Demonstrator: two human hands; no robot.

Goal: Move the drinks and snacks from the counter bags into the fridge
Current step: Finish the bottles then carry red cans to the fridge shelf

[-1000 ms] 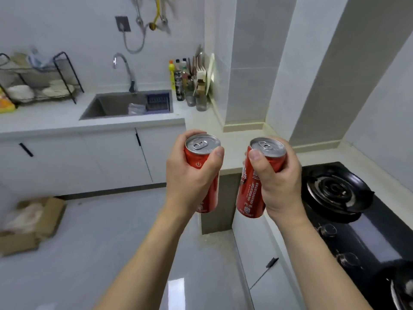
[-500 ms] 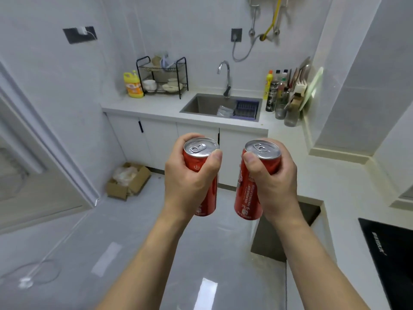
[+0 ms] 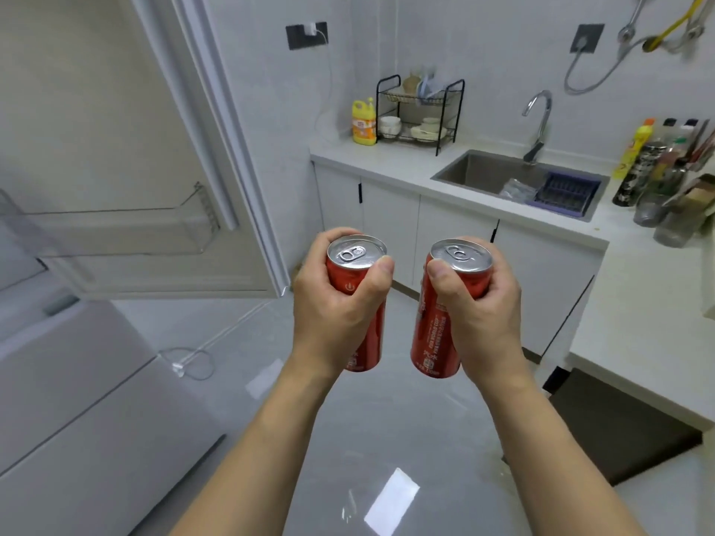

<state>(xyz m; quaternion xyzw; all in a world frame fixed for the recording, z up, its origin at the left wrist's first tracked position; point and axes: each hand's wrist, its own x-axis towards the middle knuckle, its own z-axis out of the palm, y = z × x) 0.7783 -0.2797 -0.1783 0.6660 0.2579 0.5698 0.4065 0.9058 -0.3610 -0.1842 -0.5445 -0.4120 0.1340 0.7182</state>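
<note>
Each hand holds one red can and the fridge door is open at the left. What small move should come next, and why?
Probably carry the left can toward the clear door shelf. The left hand and right hand each grip an upright can, the right can too, and the shelf looks bare.

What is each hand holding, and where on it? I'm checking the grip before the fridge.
Left hand grips one red can around its upper body; right hand likewise grips another red can.

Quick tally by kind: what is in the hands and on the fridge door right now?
Red soda cans: 2, one in the left hand, one in the right hand
Clear door bins on the open fridge door: 1
Total: 3
</note>
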